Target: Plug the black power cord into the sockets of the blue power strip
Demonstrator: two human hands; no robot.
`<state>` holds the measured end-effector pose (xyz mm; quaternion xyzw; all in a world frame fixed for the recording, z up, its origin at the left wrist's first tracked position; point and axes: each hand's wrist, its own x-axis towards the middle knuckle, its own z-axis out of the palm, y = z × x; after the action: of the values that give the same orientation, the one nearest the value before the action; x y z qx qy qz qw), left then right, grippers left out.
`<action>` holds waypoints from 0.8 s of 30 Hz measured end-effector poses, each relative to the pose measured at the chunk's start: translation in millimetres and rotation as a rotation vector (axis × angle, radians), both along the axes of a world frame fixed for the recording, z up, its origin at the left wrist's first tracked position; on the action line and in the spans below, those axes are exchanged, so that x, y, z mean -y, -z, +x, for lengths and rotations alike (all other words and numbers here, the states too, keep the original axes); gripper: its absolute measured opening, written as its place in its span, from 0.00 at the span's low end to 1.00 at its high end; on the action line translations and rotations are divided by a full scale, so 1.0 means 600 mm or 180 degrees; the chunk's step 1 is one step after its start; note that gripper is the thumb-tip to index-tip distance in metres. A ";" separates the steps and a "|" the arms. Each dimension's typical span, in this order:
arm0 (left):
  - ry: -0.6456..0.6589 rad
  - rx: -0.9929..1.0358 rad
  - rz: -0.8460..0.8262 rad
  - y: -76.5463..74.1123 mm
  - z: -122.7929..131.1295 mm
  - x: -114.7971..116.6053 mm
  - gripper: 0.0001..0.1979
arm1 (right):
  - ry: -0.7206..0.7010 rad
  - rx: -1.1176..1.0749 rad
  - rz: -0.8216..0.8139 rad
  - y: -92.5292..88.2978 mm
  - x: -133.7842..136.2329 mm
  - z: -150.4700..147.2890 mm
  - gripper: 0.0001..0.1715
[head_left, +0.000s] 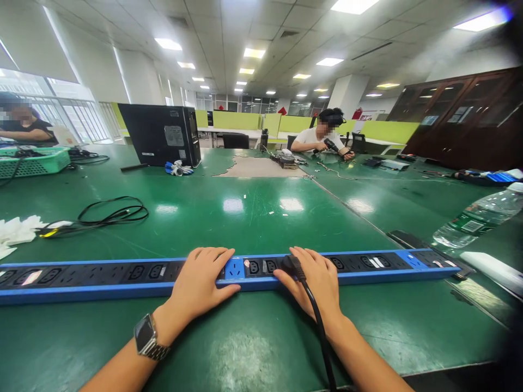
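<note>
A long blue-and-black power strip (235, 268) lies across the green table in front of me. My left hand (200, 280), a watch on its wrist, clasps the strip beside a blue socket, thumb along the near edge and fingers over the far edge. To the right, my right hand (312, 280) is closed around a black power plug (295, 267) at the strip's sockets. The hand hides part of the plug, so how deep it sits cannot be seen. From the plug a black cord (316, 316) runs down toward me over the right wrist.
A coiled black cable (112, 212) and white tissue (16, 231) lie at left. Beyond stand a computer case (157, 133) and a green basket (35, 161). A water bottle (478, 218) lies tilted at right. Two people sit across the table, one holding a black tool (333, 146).
</note>
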<state>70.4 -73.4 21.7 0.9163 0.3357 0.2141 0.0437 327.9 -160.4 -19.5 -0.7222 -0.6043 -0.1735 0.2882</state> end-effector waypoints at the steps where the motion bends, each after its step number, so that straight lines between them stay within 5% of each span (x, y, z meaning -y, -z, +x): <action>1: 0.0060 0.0116 -0.0019 -0.002 0.009 0.002 0.29 | -0.0030 0.0015 0.0034 0.002 0.000 0.002 0.36; 6: 0.0271 0.0775 -0.0539 -0.015 0.099 0.024 0.21 | -0.0329 0.0092 0.0173 0.015 0.003 0.017 0.47; 13: 0.0674 0.0604 -0.0654 -0.010 0.212 0.039 0.20 | -0.0253 0.0147 0.0170 0.028 0.007 0.022 0.35; 19: 0.0664 0.1160 -0.0506 -0.019 0.204 0.054 0.20 | -0.0234 -0.0018 0.0102 0.015 0.007 0.014 0.30; 24: 0.0118 0.1724 -0.0148 -0.031 0.110 0.040 0.20 | -0.0153 -0.0113 0.0164 0.010 0.007 0.007 0.37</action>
<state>136.5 -97.6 40.4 0.8304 0.2997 0.4427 0.1568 332.2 -164.8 -25.7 -0.7028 -0.6116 -0.1692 0.3214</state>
